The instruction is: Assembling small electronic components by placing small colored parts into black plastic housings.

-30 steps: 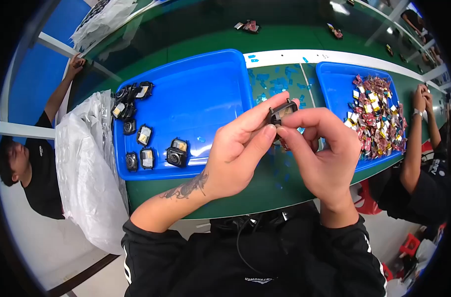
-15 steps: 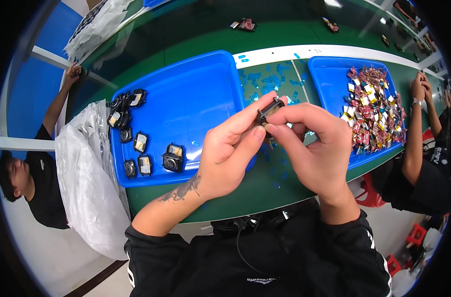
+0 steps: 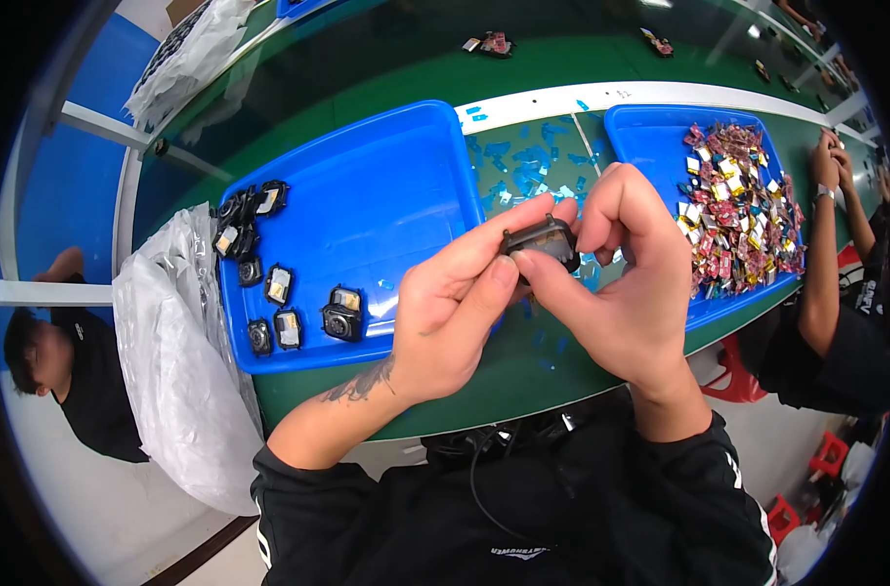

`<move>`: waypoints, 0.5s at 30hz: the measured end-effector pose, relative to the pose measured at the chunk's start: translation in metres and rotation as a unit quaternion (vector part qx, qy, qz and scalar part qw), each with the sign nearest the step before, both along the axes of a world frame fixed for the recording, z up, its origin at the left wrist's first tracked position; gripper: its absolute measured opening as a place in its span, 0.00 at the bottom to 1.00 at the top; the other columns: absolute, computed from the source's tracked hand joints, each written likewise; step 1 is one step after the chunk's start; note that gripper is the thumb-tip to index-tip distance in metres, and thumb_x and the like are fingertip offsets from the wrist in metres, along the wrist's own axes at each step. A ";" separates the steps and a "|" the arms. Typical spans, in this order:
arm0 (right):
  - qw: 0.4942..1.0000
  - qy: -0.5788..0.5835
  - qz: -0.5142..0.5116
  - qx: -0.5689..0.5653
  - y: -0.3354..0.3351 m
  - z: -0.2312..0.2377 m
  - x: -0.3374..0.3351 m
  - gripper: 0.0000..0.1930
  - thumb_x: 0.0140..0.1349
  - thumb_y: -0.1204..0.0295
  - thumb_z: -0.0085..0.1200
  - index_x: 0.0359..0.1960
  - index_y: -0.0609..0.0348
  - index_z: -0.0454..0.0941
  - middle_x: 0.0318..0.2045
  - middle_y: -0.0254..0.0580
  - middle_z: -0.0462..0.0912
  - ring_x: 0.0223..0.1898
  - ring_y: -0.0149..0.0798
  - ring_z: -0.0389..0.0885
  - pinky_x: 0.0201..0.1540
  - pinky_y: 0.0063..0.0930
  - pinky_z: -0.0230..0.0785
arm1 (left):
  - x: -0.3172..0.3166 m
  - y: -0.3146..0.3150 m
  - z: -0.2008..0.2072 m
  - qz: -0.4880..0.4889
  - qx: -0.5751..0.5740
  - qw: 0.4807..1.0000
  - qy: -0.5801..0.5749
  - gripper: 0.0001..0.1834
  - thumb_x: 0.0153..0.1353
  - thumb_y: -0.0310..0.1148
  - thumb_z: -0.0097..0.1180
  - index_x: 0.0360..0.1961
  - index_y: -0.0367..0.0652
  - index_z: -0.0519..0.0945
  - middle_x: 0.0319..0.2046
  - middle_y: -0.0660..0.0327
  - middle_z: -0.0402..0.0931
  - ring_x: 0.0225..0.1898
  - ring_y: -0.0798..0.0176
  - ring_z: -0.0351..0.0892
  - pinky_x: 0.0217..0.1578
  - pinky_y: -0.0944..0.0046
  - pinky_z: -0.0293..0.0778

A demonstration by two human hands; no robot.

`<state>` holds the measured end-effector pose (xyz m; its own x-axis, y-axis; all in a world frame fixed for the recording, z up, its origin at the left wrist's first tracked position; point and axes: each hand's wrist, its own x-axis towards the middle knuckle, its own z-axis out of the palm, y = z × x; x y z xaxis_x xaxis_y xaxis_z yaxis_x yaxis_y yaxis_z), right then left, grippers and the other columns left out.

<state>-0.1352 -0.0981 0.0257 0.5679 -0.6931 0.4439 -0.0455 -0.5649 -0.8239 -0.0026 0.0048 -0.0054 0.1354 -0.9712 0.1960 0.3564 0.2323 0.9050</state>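
Note:
Between my two hands is a small black plastic housing (image 3: 543, 242) with a greyish face, held over the green table. My left hand (image 3: 455, 293) pinches its left end between thumb and fingers. The thumb of my right hand (image 3: 626, 283) presses the housing's lower edge, while its index finger curls by the right end. To the left, several similar black housings with pale rectangular parts, one of them a black housing (image 3: 342, 314) near the front, lie in a blue tray (image 3: 386, 176).
At the right, another blue tray (image 3: 640, 132) holds a heap of small red boards (image 3: 733, 210) with white and yellow pieces. Blue film scraps (image 3: 523, 166) litter the green table between the trays. A white plastic bag (image 3: 171, 361) hangs at the left. Co-workers sit on both sides.
The black housing has turned so its broad face shows. My right index finger has lifted off it and curled. At the left, a co-worker's outstretched arm has drawn back.

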 end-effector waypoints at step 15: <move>0.970 -0.044 0.064 0.231 0.011 -0.022 -0.013 0.13 0.57 0.84 0.62 0.43 0.66 0.76 0.37 0.38 0.81 0.40 0.27 0.81 0.43 0.19 0.77 | -0.003 -0.009 0.011 0.165 0.066 0.981 0.074 0.18 0.72 0.27 0.41 0.60 0.31 0.65 0.52 0.46 0.75 0.53 0.57 0.78 0.53 0.60 0.77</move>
<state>-0.1484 -0.0866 0.0035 0.6363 -0.7560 0.1536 0.0827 -0.1311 -0.9879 -0.0053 -0.0045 0.0055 0.4644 -0.8853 0.0250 0.4116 0.2408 0.8790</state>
